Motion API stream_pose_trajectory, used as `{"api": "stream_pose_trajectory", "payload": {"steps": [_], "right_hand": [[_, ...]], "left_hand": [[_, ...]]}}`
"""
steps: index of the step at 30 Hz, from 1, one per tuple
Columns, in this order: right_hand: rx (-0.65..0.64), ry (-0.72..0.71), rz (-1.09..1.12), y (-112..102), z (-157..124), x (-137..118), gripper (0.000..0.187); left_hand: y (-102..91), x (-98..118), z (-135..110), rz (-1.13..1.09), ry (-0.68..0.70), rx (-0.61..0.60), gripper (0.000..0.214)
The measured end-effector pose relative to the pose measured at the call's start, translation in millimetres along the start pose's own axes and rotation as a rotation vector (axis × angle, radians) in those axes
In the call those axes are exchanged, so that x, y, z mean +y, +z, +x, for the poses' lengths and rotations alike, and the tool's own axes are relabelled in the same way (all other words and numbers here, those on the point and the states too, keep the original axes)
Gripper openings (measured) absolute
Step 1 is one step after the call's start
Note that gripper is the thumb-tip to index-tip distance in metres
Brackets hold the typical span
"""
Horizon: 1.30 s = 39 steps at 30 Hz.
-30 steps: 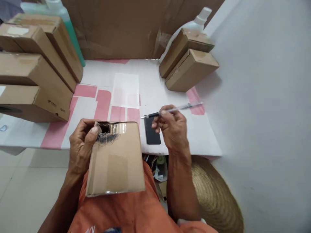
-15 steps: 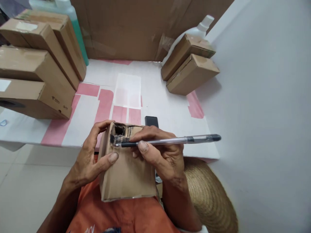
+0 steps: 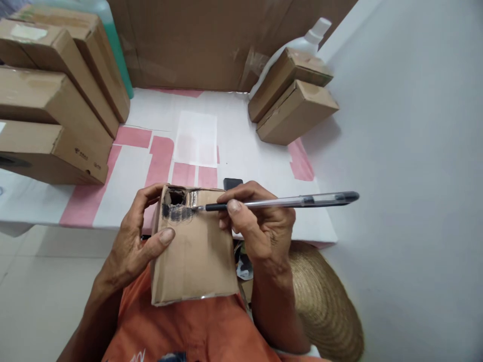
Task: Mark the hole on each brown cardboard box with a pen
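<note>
Brown cardboard box [image 3: 196,256] sits above the person's lap, at the near edge of the table [image 3: 241,125]; cannot tell if it rests on the orange clothing [image 3: 166,327]. Ragged dark hole [image 3: 176,197] at its far left corner, black scribbled patch [image 3: 177,213] just below that, shiny tape [image 3: 193,197] to the right.

Left hand [image 3: 139,236] half open, curved round the box's left side: thumb flat on the upper face, fingers over the far left edge. Right hand [image 3: 260,221] mostly closed, pinching a clear pen [image 3: 279,202] with black grip between thumb and fingers. Pen lies almost level, tip at the right end of the scribble, tail pointing right. Cannot tell if the curled lower fingers touch the box.

Dark phone [image 3: 233,183] partly hidden behind right hand. Thin white sheet [image 3: 196,136] flat on the pink-and-white cover, beyond the box. Row of cartons [image 3: 79,120] at left, green bottle [image 3: 119,50] behind them. Two smaller cartons [image 3: 298,113] at right, white jug [image 3: 319,30] behind. Round woven straw item [image 3: 324,301] below table level, right of the forearm.
</note>
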State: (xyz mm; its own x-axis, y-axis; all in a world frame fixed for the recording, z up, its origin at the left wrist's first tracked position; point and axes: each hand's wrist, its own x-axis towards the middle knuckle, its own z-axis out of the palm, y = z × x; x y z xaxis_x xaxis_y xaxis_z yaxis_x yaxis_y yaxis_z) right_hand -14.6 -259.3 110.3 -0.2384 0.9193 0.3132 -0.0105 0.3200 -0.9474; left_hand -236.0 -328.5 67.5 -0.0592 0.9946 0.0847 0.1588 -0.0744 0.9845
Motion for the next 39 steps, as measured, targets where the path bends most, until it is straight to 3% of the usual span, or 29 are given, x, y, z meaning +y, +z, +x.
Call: {"api": "stream_pose_trajectory", "payload": {"steps": [5,10,12,14,17,19,24,27,32,39], "right_hand": [[0.214,-0.01,0.135,4,4,0,0.011],[0.441,-0.015,0.114,-24,26,34,0.02],[0.386,0.112,-0.052,-37,32,61,0.029],[0.179,0.32,-0.305,-41,34,88,0.032],[-0.165,0.553,-0.729,-26,30,116,0.026],[-0.262,0.615,-0.883,-9,26,125,0.016],[-0.262,0.655,-0.898,13,19,126,0.023],[-0.241,0.668,-0.93,2,16,119,0.026],[-0.045,0.742,-1.167,-26,3,114,0.049],[-0.033,0.88,-1.165,-43,-4,121,0.075]], "left_hand": [[0.3,-1,0,-0.02,-0.024,0.01,0.067],[-5.0,-9,-2,-0.051,-0.067,0.089,0.07],[-6.8,-10,-2,-0.093,-0.119,0.155,0.073],[-6.4,-6,-2,-0.128,-0.176,0.226,0.073],[-1.6,5,-2,-0.151,-0.222,0.289,0.069],[3.1,13,-3,-0.155,-0.229,0.301,0.069],[9.9,21,-1,-0.136,-0.236,0.324,0.068],[2.1,10,4,-0.113,-0.231,0.349,0.074],[-25.3,-24,16,-0.065,-0.206,0.312,0.087],[-34.7,-40,12,-0.055,-0.192,0.308,0.079]]}}
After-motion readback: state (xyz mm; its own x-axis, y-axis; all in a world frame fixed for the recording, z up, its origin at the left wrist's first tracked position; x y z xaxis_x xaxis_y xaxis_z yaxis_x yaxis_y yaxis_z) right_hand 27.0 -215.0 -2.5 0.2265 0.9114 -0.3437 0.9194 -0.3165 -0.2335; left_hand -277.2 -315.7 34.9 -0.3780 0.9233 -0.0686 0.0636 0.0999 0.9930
